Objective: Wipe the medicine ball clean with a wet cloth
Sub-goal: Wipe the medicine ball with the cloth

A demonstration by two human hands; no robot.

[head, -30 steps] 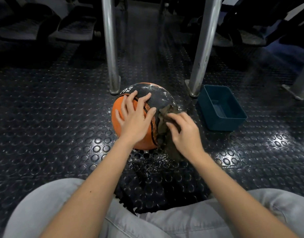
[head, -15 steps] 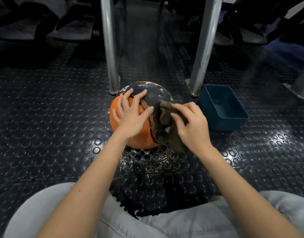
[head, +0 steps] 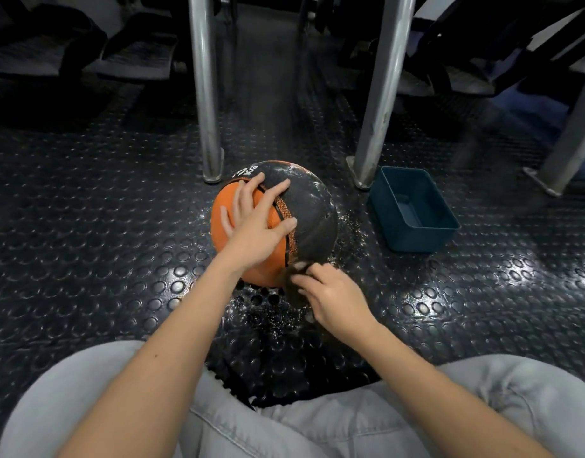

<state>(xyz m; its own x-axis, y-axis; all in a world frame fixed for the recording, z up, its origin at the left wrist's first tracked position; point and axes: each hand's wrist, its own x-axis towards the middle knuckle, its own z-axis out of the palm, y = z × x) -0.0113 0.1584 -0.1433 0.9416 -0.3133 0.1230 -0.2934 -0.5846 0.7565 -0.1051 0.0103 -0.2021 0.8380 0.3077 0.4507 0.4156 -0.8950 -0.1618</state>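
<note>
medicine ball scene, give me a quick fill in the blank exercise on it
1. The medicine ball is part black, part ____.
2. The right hand grips a dark ____ at the ball's lower edge.
3. The blue tub stands on the ball's ____ side.
Missing words: orange; cloth; right.

A dark studded rubber floor [head: 86, 209] lies all round me; a left metal post [head: 203, 94] and a right metal post [head: 382, 87] stand ahead on it; a blue plastic tub [head: 416, 241] sits just beside the right one's foot; water droplets [head: 271, 319] speckle the studs close in front of me; dark padded seats [head: 136, 57] sit far left.
</note>
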